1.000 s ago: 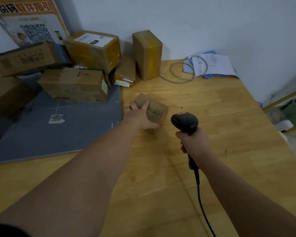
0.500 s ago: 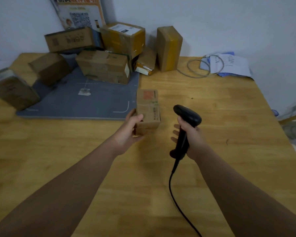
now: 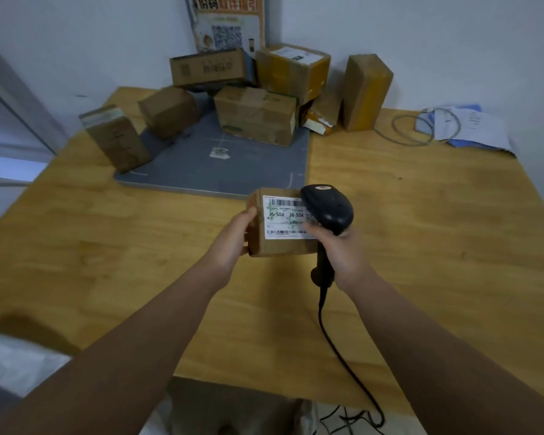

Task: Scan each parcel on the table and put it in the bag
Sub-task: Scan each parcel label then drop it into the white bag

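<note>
Small parcel (image 3: 281, 248): brown cardboard box, roughly cubic, with soft worn corners and a flat white printed label (image 3: 283, 216) carrying barcodes on its upward face. It is held just in front of the near edge of the grey mat (image 3: 233, 174), toward the mat's right corner. Left hand (image 3: 236, 233) grips the parcel's left side, thumb on the top edge, fingers curled underneath. Right hand (image 3: 343, 251) has its fingers wrapped round the handle of the scanner (image 3: 327, 208), which is black matte plastic. The scanner's rounded head overlaps the label's right end. Thin black cable (image 3: 336, 343) hangs from the handle toward the near table edge. The mat is a thin smooth slab with pale corner marks, lying on a light wooden table (image 3: 421, 230) with visible grain. On and around the mat's far side sits a pile of boxes (image 3: 255, 116), all brown cardboard, some glossy with yellow tape. A tall taped box (image 3: 366, 92) stands upright right of the mat. Further right lie a loop of grey wire (image 3: 421, 130) and white papers (image 3: 471, 127). A poster (image 3: 228, 23) hangs on the wall behind the mat.
</note>
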Available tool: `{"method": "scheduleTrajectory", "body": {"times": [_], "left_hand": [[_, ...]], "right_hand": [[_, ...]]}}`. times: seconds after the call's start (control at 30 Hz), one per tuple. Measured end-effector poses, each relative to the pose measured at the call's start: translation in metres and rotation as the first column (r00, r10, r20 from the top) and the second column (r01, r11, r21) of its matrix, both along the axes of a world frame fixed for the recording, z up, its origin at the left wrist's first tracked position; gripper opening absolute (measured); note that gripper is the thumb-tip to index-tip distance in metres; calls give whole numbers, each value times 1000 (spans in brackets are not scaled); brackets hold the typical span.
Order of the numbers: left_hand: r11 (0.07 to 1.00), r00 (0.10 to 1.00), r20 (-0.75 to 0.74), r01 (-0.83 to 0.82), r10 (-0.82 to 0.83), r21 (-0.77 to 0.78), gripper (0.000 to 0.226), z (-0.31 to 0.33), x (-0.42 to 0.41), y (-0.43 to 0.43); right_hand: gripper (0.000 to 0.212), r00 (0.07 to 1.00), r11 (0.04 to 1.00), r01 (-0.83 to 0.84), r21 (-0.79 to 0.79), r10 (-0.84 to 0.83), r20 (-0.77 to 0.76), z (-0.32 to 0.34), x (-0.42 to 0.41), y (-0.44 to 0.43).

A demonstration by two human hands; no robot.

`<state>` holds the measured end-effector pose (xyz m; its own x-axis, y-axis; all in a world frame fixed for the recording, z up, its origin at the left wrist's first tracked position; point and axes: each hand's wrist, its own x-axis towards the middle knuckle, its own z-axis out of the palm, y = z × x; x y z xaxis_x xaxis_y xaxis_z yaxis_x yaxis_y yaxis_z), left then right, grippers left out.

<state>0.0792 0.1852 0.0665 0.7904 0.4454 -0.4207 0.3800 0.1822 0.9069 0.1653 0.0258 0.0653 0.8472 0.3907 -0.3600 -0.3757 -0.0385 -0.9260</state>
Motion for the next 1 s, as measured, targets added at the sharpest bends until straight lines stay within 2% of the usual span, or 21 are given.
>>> {"method": "scheduleTrajectory", "body": {"times": [0.07,0.13,0.2,0.37,0.5,0.6,0.77,1.0], "left_hand": [[998,996,-57,65,-64,11,42,0,-17,14],[998,993,-105,62,-62,3,55,-3,-35,28],[999,992,-125,27,-31,-37,55,-7,-53,40],[984,986,-99,-143,133,-105,57,-23,-93,56],[985,983,-88,-166,161,-48,61,-30,-114,62],[980,979,-54,-198,196,-35,63,-33,-124,61],[973,974,-17,-228,228,-25,68,-36,-132,61],[972,972,-11,-234,234,-6,69,-39,-134,63]], "right_hand": [[14,999,1000,-26,-8,27,33,1,-19,15],[14,999,999,-25,-22,26,48,2,-35,26],[12,998,999,-23,-46,25,62,3,-47,32],[18,981,971,33,-237,13,192,5,-76,37],[19,970,938,-94,-335,162,182,7,-110,36],[20,958,944,-158,-288,218,189,4,-142,36],[21,972,943,-74,-324,141,189,4,-172,38],[18,971,932,-53,-360,132,200,3,-184,41]]}}
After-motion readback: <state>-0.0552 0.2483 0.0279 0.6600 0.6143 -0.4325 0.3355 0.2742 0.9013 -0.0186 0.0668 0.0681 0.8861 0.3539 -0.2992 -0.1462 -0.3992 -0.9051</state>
